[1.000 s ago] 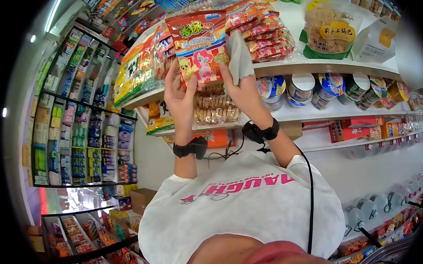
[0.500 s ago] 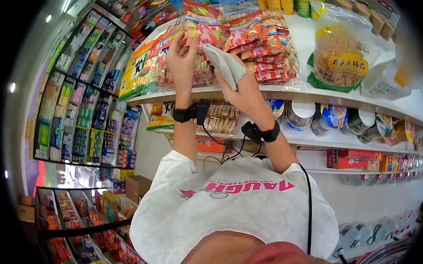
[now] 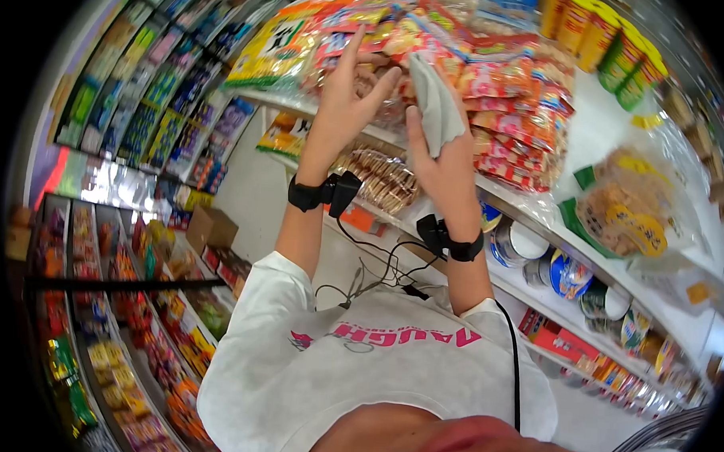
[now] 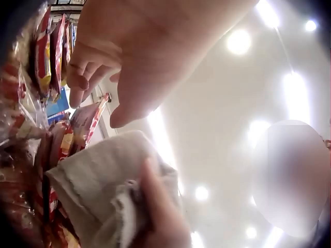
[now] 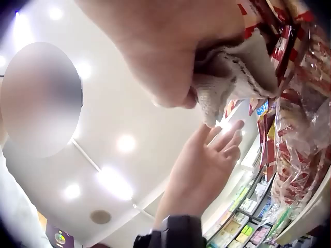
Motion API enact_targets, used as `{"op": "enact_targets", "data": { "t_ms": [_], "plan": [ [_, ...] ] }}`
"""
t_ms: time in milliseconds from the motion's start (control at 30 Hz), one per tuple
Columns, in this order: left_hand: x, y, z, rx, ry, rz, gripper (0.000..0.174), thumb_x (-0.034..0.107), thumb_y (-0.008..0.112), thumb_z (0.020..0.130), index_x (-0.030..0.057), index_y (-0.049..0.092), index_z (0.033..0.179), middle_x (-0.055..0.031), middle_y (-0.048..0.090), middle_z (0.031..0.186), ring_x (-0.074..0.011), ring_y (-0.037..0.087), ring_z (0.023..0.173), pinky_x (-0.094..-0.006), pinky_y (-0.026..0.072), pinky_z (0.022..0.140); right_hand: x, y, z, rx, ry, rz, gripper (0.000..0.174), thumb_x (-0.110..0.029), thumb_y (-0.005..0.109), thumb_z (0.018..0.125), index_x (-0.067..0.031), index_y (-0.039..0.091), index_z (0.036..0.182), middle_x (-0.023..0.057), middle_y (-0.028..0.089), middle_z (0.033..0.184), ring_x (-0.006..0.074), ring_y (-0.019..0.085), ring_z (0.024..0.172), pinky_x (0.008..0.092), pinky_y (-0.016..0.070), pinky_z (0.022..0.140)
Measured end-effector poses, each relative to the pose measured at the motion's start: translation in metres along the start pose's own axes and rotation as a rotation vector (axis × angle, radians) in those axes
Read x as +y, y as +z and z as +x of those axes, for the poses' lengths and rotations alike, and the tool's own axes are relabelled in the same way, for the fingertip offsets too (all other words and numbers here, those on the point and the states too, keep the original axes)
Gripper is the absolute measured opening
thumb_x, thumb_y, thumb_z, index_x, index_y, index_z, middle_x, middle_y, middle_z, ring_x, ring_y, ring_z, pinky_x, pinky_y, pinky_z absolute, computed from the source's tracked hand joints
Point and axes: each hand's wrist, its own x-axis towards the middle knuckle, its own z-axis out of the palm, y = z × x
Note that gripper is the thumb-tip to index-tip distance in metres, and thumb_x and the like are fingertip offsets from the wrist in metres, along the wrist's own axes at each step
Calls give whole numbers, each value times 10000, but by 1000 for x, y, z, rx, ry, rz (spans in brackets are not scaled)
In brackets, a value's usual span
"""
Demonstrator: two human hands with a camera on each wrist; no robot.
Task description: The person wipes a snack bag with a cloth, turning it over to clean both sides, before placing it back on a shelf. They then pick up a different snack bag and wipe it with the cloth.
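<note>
My left hand (image 3: 346,110) is held over the front of the upper shelf with its fingers spread and nothing in them. In my right hand (image 3: 447,173) a folded grey cloth (image 3: 436,109) is pinched between thumb and fingers; the left wrist view also shows this cloth (image 4: 103,181) and the thumb on it. Just beyond both hands lie red snack packets (image 3: 420,41) on clear-wrapped goods. To the right of the cloth is a stack of red snack packets (image 3: 505,119). In the right wrist view, the left hand (image 5: 199,170) appears below the cloth.
A yellow snack bag (image 3: 277,44) lies at the shelf's left end. Yellow and green canisters (image 3: 615,59) stand at the back right, near a clear bag of snacks (image 3: 626,207). Tubs (image 3: 521,239) line the lower shelf. Racks of goods (image 3: 136,298) stand at left.
The red pony-print packet, held up in both hands at first, was lowered onto the pile and let go. My left hand has opened. The head view has turned; the cloth stays in my right hand.
</note>
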Motion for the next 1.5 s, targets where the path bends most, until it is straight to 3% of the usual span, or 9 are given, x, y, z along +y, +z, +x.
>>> {"op": "enact_targets", "data": {
  "t_ms": [233, 333, 433, 500, 667, 833, 867, 1067, 1500],
  "plan": [
    [66, -105, -122, 214, -209, -62, 441, 124, 532, 999, -28, 451, 1405, -173, 634, 1213, -174, 646, 948, -260, 490, 727, -46, 31, -35, 114, 434, 451, 423, -160, 589, 993, 19, 518, 1369, 131, 560, 1368, 221, 536, 1242, 330, 391, 1059],
    [90, -148, -199, 409, -335, -34, 461, 235, 491, 1027, -25, 449, 1405, -187, 625, 1226, -199, 650, 966, -268, 486, 730, -72, 70, -62, -95, 687, 585, 437, -192, 573, 1005, 14, 504, 1383, 119, 547, 1393, 217, 535, 1260, 329, 396, 1059],
    [123, -185, -283, 688, -392, -69, 514, 316, 451, 1045, -27, 418, 1426, -198, 603, 1263, -208, 644, 996, -270, 485, 769, -39, 140, -120, -297, 186, 478, 450, -298, 524, 1020, -18, 527, 1372, 108, 554, 1396, 238, 549, 1267, 368, 414, 1065],
    [152, -202, -345, 875, -362, -161, 615, 443, 365, 1052, -16, 370, 1460, -239, 541, 1349, -288, 619, 1117, -335, 494, 884, -124, 166, -128, -545, 1044, 1301, 456, -325, 522, 1012, -40, 536, 1368, 103, 566, 1384, 248, 557, 1258, 393, 427, 1063],
    [230, -219, -511, 1428, -79, -457, 649, 507, 317, 1040, 16, 378, 1460, -260, 479, 1422, -371, 554, 1238, -421, 455, 1000, -197, 221, -240, -1034, 1379, 1275, 398, -321, 556, 993, -55, 590, 1288, 62, 628, 1285, 181, 584, 1203, 347, 472, 998],
    [278, -192, -677, 1953, 160, -414, 542, 356, 465, 996, -50, 472, 1354, -256, 552, 1332, -335, 586, 1131, -382, 480, 947, -272, 239, -351, -1489, 1655, 1146, 420, -313, 570, 973, -57, 582, 1306, 81, 629, 1295, 252, 596, 1194, 465, 445, 1058],
    [284, -183, -706, 2017, 180, -391, 491, 327, 480, 988, -44, 503, 1309, -226, 584, 1254, -308, 593, 1071, -365, 482, 909, -279, 246, -377, -1496, 1651, 1136, 468, -308, 541, 987, -17, 524, 1353, 144, 589, 1342, 333, 545, 1258, 549, 423, 1077],
    [319, -146, -767, 2266, 302, -283, 272, 213, 564, 944, 3, 605, 1110, -77, 628, 905, -195, 575, 841, -309, 466, 760, -340, 260, -456, -1905, 1513, 891, 397, -291, 580, 965, -61, 582, 1288, 77, 636, 1267, 261, 596, 1182, 458, 464, 1026],
    [352, -106, -789, 2529, 146, 225, 230, 169, 587, 976, -13, 631, 1109, -32, 627, 874, -131, 592, 796, -251, 482, 704, -385, 283, -540, -2425, 1201, 1130, 411, -285, 624, 942, -95, 574, 1303, 55, 614, 1287, 218, 596, 1189, 412, 498, 989]
  ]
}}
